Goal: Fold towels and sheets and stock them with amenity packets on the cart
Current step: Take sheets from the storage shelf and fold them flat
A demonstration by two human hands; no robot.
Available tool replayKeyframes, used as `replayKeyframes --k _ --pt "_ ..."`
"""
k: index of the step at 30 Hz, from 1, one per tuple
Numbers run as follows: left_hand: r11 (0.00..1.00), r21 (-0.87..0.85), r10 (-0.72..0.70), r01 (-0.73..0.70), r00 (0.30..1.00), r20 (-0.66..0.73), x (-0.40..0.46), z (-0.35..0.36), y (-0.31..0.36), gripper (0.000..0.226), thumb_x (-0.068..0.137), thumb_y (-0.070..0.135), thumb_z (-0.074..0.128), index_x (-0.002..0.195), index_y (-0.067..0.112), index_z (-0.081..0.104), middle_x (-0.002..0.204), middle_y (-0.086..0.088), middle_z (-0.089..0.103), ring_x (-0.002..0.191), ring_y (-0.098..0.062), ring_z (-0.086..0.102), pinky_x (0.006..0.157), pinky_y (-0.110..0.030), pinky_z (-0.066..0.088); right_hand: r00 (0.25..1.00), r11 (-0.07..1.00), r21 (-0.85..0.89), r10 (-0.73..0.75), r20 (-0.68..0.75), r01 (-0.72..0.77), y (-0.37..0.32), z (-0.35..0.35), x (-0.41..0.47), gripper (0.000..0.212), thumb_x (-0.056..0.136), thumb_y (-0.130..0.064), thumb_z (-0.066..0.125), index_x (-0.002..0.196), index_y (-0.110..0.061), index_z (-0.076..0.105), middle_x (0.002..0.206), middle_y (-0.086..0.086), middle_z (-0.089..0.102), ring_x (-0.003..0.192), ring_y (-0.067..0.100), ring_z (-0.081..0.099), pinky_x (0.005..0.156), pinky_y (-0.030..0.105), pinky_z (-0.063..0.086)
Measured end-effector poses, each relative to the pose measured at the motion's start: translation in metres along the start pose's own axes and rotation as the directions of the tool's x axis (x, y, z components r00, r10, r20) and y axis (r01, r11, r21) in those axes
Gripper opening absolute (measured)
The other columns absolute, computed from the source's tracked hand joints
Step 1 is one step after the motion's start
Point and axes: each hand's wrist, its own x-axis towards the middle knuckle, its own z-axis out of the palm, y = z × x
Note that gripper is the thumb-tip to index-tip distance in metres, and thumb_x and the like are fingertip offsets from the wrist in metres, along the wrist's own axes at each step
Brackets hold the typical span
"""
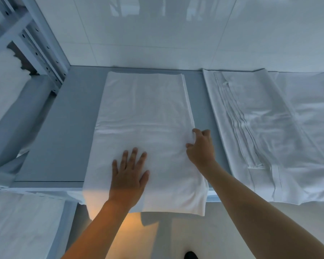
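A white sheet (144,113), folded into a long strip, lies on the grey table (64,128) with its near end hanging over the front edge. My left hand (128,174) presses flat on the near part of it, fingers straight and spread. At the strip's right edge my right hand (201,146) pinches the fabric with curled fingers. A second white sheet with pleated stitching (260,131) lies spread out to the right.
A white metal shelf rack (32,40) with white linen (2,85) stands at the left. More white cloth (22,227) lies at the lower left. A white tiled wall (157,30) backs the table. A dark shoe tip (190,255) shows on the floor.
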Motion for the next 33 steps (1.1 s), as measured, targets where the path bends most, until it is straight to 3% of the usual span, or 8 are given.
replayKeyframes --k 3,6,8,14,20,23,26,33 --pt "1.000 -0.003 0.013 -0.013 1.000 -0.019 -0.001 0.004 0.000 0.065 0.100 0.057 0.009 0.162 0.039 0.004 0.171 0.006 -0.005 0.158 -0.024 -0.007 0.125 -0.055 0.008 0.975 0.943 -0.263 -0.218 -0.032 0.202 -0.012 0.000 0.000 0.058 0.087 -0.022 0.067 0.142 -0.018 0.050 0.147 0.005 0.040 0.129 0.031 0.044 0.105 0.049 0.039" --pt "1.000 -0.005 0.011 -0.012 1.000 -0.028 -0.001 0.005 -0.001 0.065 0.101 0.056 0.014 0.163 0.038 0.006 0.171 0.005 -0.003 0.158 -0.024 -0.005 0.125 -0.055 0.008 0.886 0.854 -0.236 -0.443 0.136 0.464 -0.042 0.017 0.012 0.059 0.100 -0.038 0.051 0.155 -0.021 0.038 0.165 0.002 0.027 0.151 0.028 0.025 0.121 0.052 0.023" --pt "1.000 -0.002 0.015 -0.015 1.000 -0.028 -0.003 0.007 -0.003 0.064 0.102 0.055 0.017 0.163 0.038 0.007 0.171 0.005 -0.003 0.158 -0.024 -0.005 0.126 -0.055 0.008 0.845 0.825 -0.208 -0.479 0.237 0.526 -0.061 0.030 0.032 0.062 0.104 -0.047 0.040 0.160 -0.023 0.026 0.170 -0.002 0.016 0.157 0.024 0.011 0.125 0.052 0.014" --pt "0.999 0.019 0.028 -0.028 1.000 0.005 -0.016 0.012 -0.010 0.062 0.104 0.055 0.017 0.161 0.041 -0.003 0.170 0.010 -0.015 0.157 -0.020 -0.013 0.126 -0.051 0.002 0.893 0.857 -0.274 -0.375 0.250 0.436 -0.051 0.053 0.050 0.071 0.102 -0.063 0.021 0.164 -0.031 0.006 0.172 -0.009 0.001 0.158 0.017 -0.002 0.128 0.045 0.004" --pt "0.984 -0.063 0.166 -0.169 0.984 -0.058 0.000 -0.024 -0.052 0.062 0.101 0.050 0.024 0.158 0.028 0.029 0.166 0.002 0.028 0.151 -0.024 0.029 0.119 -0.054 0.027 0.895 0.852 -0.285 -0.385 0.224 0.438 -0.043 0.055 0.015 0.071 0.102 -0.064 0.015 0.164 -0.032 0.001 0.171 -0.010 -0.004 0.158 0.017 -0.006 0.128 0.047 0.005" --pt "0.974 0.084 0.217 -0.211 0.973 -0.075 0.050 -0.038 -0.075 0.063 0.104 0.050 0.031 0.161 0.025 0.023 0.170 0.001 0.016 0.156 -0.026 0.014 0.120 -0.057 0.021 0.900 0.854 -0.294 -0.378 0.217 0.429 -0.042 0.058 -0.003 0.071 0.102 -0.063 0.015 0.163 -0.032 -0.001 0.171 -0.010 -0.007 0.158 0.017 -0.008 0.127 0.048 0.006" --pt "0.960 0.160 0.235 -0.231 0.972 -0.006 0.087 -0.036 -0.092 0.066 0.103 0.056 0.030 0.162 0.029 0.017 0.171 0.004 0.009 0.158 -0.024 0.007 0.121 -0.056 0.017 0.905 0.857 -0.298 -0.375 0.202 0.421 -0.039 0.060 -0.023 0.070 0.103 -0.063 0.016 0.164 -0.032 -0.001 0.171 -0.010 -0.006 0.158 0.017 -0.008 0.127 0.047 0.005" --pt "0.970 0.074 0.236 -0.232 0.970 -0.056 0.066 -0.015 -0.108 0.070 0.099 0.065 0.020 0.162 0.034 0.015 0.171 0.008 0.009 0.158 -0.022 0.007 0.123 -0.057 0.012 0.891 0.836 -0.316 -0.391 0.232 0.449 -0.041 0.056 -0.048 0.070 0.103 -0.062 0.016 0.163 -0.033 -0.002 0.171 -0.012 -0.008 0.157 0.016 -0.011 0.128 0.046 0.005"
